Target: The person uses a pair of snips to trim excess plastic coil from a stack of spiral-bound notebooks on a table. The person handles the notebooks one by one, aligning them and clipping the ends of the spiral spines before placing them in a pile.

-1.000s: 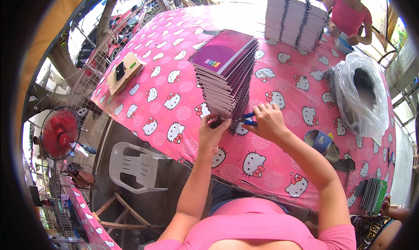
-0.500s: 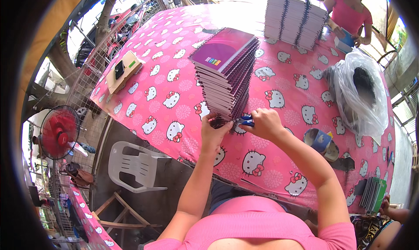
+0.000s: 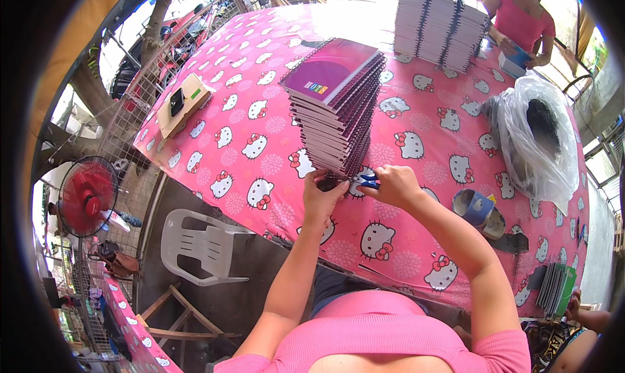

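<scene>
A tall stack of purple spiral notebooks point(image 3: 335, 106) stands on the pink tablecloth in front of me. At its near lower end my left hand point(image 3: 320, 200) is closed, thumb and fingers curled round the edge of a spiral notebook low in the stack. My right hand point(image 3: 398, 187) grips blue-handled pliers point(image 3: 368, 180), their jaws pointing left at the dark coil beside my left thumb. The jaws are too small to make out clearly.
Thick spiral-bound stacks point(image 3: 437, 29) stand at the far right, near a person point(image 3: 524, 18) holding a blue item. A clear plastic bag point(image 3: 537, 142), a tape roll point(image 3: 474, 207) and green notebooks point(image 3: 558, 290) lie right. A phone point(image 3: 177, 102) rests on a cardboard box point(image 3: 189, 112) at left.
Almost nothing differs; the view has shifted very slightly. Both hands keep their place at the lower end of the stack.
</scene>
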The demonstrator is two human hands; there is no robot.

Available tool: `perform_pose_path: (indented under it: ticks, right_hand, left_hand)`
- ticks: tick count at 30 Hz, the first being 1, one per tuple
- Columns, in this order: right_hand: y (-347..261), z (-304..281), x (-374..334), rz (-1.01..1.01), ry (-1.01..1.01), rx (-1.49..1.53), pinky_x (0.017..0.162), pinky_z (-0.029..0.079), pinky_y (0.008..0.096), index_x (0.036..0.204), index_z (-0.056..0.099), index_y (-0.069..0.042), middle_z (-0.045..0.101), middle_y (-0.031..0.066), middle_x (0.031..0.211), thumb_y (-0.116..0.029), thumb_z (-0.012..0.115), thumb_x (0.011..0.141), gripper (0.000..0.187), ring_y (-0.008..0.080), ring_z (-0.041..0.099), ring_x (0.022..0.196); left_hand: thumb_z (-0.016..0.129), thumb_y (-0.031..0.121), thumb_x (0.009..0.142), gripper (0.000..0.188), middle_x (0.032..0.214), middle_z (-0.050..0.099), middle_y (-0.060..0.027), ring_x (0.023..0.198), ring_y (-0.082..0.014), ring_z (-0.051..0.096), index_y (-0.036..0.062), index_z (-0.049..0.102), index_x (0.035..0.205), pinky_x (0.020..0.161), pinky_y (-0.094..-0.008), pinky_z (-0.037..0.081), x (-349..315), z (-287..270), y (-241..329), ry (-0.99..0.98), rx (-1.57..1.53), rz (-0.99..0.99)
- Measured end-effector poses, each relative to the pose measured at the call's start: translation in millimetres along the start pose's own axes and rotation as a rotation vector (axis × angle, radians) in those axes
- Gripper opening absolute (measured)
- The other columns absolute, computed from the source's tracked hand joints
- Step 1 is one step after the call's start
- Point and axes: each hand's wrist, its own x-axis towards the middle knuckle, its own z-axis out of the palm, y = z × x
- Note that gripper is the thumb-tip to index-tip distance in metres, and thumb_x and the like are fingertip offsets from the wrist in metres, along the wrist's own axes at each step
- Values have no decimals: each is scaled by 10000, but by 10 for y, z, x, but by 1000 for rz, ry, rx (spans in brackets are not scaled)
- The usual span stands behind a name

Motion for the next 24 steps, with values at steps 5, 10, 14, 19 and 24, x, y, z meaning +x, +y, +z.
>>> perform_pose_path:
  ticks: [5, 10, 14, 19, 24]
  right_hand:
    - [25, -36, -105, -11, 31, -51, 600, 529, 392, 741, 659, -35, 657, 117, 719, -600, 651, 763, 565, 272, 664, 652]
    - [203, 67, -79, -264, 502, -201, 626, 534, 393, 758, 671, -31, 662, 118, 739, -600, 650, 761, 569, 278, 668, 674]
    - [6, 11, 27, -38, 32, -66, 693, 505, 398, 836, 665, -43, 657, 117, 804, -595, 659, 759, 557, 273, 655, 777]
    - [-26, -95, -50, 80, -171, -29, 757, 472, 389, 912, 656, -48, 651, 118, 879, -590, 659, 760, 563, 264, 635, 881]
    - [216, 88, -112, -111, 232, -215, 776, 472, 395, 911, 657, -48, 659, 117, 916, -593, 659, 757, 566, 260, 637, 912]
  left_hand:
    - [805, 56, 735, 534, 961, 631, -97, 779, -125, 620, -12, 467, 1143, 588, -225, 509, 45, -118, -28, 28, 45, -11]
    - [795, 55, 747, 501, 956, 633, -88, 804, -120, 615, -2, 482, 1134, 590, -224, 498, 11, -64, -121, -4, 75, 81]
    - [783, 44, 755, 482, 958, 633, -90, 800, -123, 614, 0, 485, 1133, 594, -232, 499, 67, -39, -193, 37, 97, 92]
    - [782, 41, 751, 487, 985, 622, -96, 791, -129, 611, -5, 479, 1129, 602, -234, 505, 84, -113, -132, 2, 159, 82]
    - [813, 86, 730, 521, 1005, 608, -111, 776, -126, 602, -7, 476, 1117, 592, -232, 501, 92, -84, -219, -8, 213, 74]
